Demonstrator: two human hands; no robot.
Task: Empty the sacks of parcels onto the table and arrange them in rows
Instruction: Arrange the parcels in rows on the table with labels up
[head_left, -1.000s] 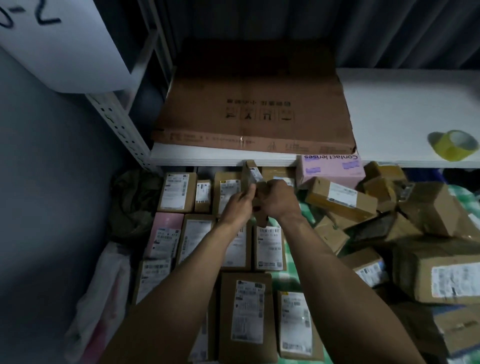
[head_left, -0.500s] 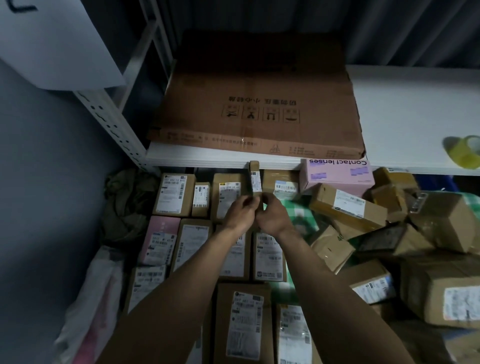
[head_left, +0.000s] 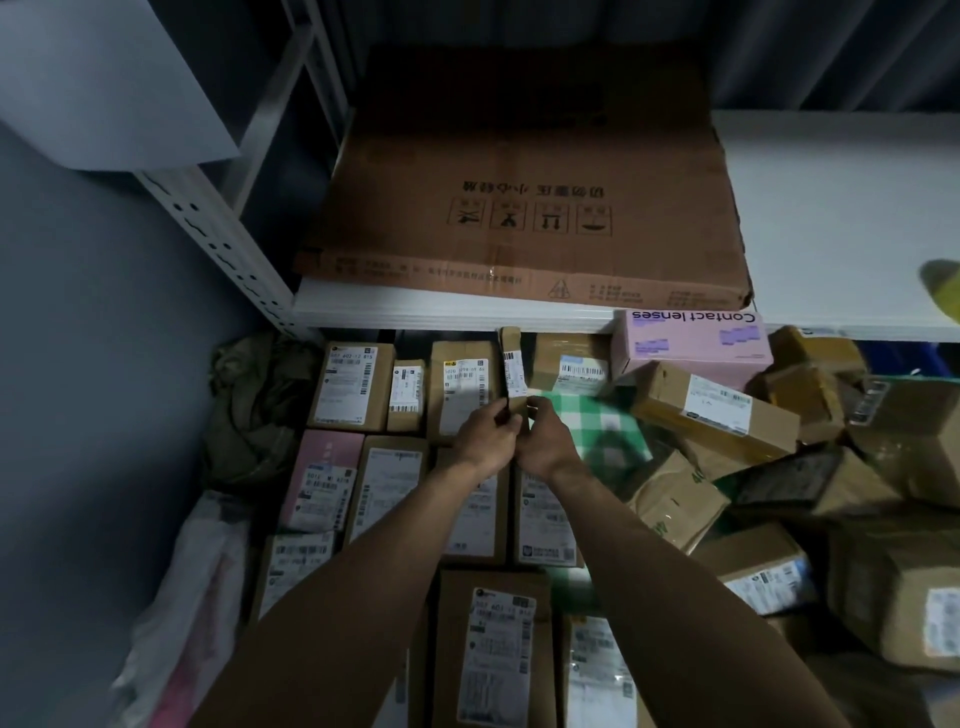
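- Slim parcel (head_left: 511, 369) upright, lower end pinched by left hand (head_left: 485, 439) and right hand (head_left: 545, 441) beneath it.
- Counted: one slim parcel, two hands, one Contact lenses box (head_left: 691, 348).

One head-worn camera, looking down.
It faces the white shelf (head_left: 452, 314) closely, taking in parcels (head_left: 350, 384) beneath its edge.

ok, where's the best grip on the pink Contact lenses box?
Probably the long pink cardboard box by its left end, coming from the front-left. The white shelf edge hangs over its top, and a long brown carton leans across its lower right, so only that end looks free.
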